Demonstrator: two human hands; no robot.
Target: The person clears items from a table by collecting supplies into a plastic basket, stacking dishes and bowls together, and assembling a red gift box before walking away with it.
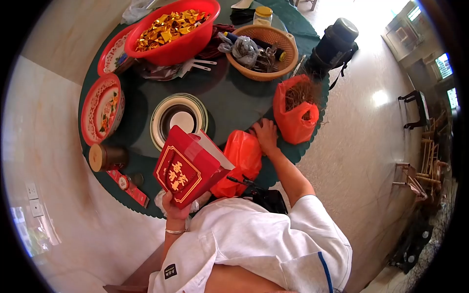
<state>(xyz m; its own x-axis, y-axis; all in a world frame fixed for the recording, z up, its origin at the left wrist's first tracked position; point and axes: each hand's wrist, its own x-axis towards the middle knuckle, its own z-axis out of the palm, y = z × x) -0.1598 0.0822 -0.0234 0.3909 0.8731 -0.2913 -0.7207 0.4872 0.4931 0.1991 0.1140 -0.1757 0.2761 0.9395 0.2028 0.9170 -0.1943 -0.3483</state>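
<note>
My left hand (pixel 175 209) is closed on the lower edge of a red box (pixel 183 166) with gold lettering, tilted above the near side of the round table. My right hand (pixel 265 135) rests at the table's right side, between two red plastic bags, its fingers partly spread and nothing visible in them. Just left of it lies a knotted red bag (pixel 243 156); to its right stands an open red bag (pixel 297 115) holding dry brown strands. Stacked round dishes (pixel 159 124) sit behind the box.
The table (pixel 239 105) also carries a red basin (pixel 207 34) of gold foil pieces, a tan basket (pixel 288 46), floral trays (pixel 90 124), a brown jar (pixel 100 157) and a large dark flask (pixel 332 46). Wooden stools (pixel 405 176) stand at the far right.
</note>
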